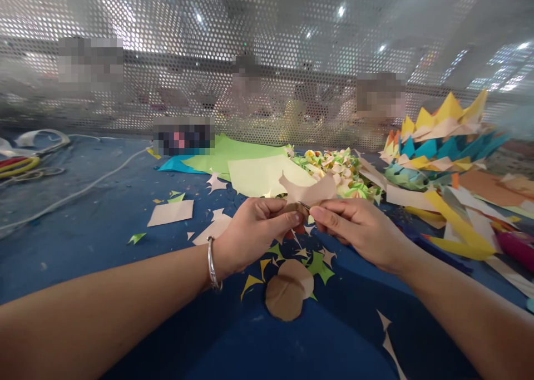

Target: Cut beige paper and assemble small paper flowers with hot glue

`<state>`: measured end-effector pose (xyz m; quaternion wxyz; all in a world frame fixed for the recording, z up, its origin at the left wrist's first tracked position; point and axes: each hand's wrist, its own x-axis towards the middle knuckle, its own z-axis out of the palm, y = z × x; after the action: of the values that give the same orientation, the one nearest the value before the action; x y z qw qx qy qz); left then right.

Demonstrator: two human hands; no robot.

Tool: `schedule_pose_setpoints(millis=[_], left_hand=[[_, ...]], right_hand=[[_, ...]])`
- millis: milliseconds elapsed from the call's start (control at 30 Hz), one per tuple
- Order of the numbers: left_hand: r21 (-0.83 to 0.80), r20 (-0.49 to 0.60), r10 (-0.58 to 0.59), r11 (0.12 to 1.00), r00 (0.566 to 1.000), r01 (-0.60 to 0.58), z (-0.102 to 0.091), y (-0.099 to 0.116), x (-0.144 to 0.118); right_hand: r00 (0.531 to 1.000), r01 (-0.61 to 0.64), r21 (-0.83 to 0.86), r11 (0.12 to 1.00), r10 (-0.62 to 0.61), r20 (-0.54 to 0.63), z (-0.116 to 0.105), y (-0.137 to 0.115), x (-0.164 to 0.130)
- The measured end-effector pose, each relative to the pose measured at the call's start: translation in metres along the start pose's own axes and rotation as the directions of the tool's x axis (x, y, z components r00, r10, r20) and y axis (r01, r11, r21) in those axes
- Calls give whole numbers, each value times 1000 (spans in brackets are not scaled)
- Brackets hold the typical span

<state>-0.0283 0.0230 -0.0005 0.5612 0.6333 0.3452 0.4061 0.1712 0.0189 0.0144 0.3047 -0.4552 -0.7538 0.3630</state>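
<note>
My left hand (254,230) and my right hand (359,227) meet above the blue table, both pinching one tan paper cut-out (308,191) with a wavy, petal-like upper edge. A thin metal tip shows between my fingertips, and I cannot tell what it belongs to. My left wrist wears a silver bangle (212,264). Below my hands a round tan paper disc (289,290) lies flat on the table among small coloured scraps (311,257).
Green and yellow sheets (250,166) lie behind my hands, next to a pile of small folded paper flowers (337,171). Stacked coloured paper crowns (442,141) fill the right. Scissors (19,166) and a white cord (79,191) are at the left. A perforated metal screen (267,52) closes the back.
</note>
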Motion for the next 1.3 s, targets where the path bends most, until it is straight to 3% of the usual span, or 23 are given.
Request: schedule_pose_setpoints(millis=[233, 833, 1067, 1300], left_hand=[[158, 68, 72, 984, 995, -83, -8, 2, 4], [130, 232, -10, 991, 973, -20, -14, 5, 7], [205, 264, -41, 979, 964, -14, -16, 5, 7], [315, 285, -40, 948, 958, -54, -18, 5, 8]], right_hand=[[999, 26, -74, 997, -23, 36, -4, -1, 0], [990, 137, -211, 968, -128, 57, -9, 0, -2], [983, 169, -184, 968, -152, 106, -11, 2, -2], [980, 182, -271, 945, -151, 132, -12, 1, -3]])
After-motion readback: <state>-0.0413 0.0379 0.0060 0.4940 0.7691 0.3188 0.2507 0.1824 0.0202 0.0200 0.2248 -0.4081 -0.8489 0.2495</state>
